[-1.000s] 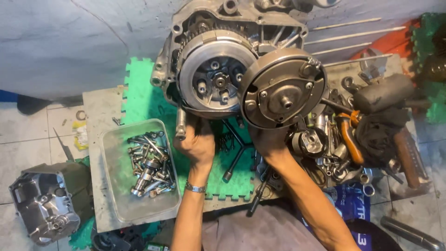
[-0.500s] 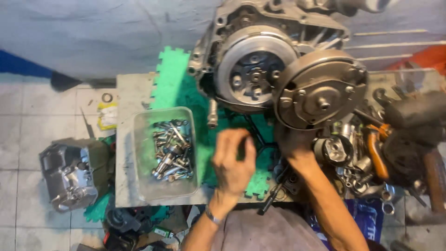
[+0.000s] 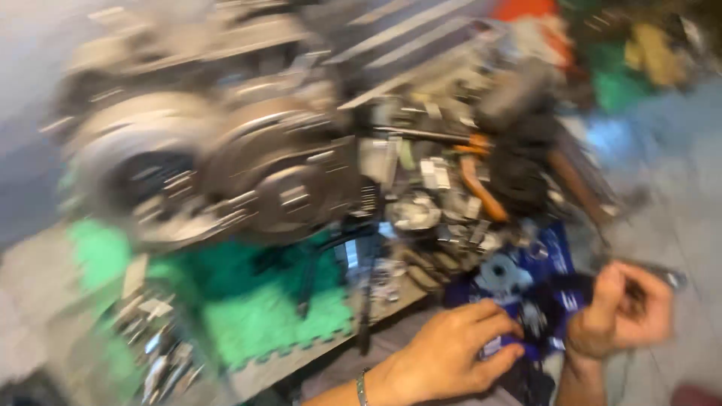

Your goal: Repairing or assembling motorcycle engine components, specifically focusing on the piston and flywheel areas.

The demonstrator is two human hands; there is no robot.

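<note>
I see my left hand (image 3: 444, 353), fingers spread, resting on a blue bag (image 3: 553, 259) at the surface's (image 3: 293, 361) near edge. My right hand (image 3: 624, 316) curls beside it; blur hides any grip. Open floor (image 3: 677, 210) lies right.

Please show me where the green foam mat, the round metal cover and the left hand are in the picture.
green foam mat (image 3: 256, 316): head view, on its bare middle part.
round metal cover (image 3: 289, 197): head view, on its blurred centre.
left hand (image 3: 444, 349): head view, on the back of the hand.
</note>
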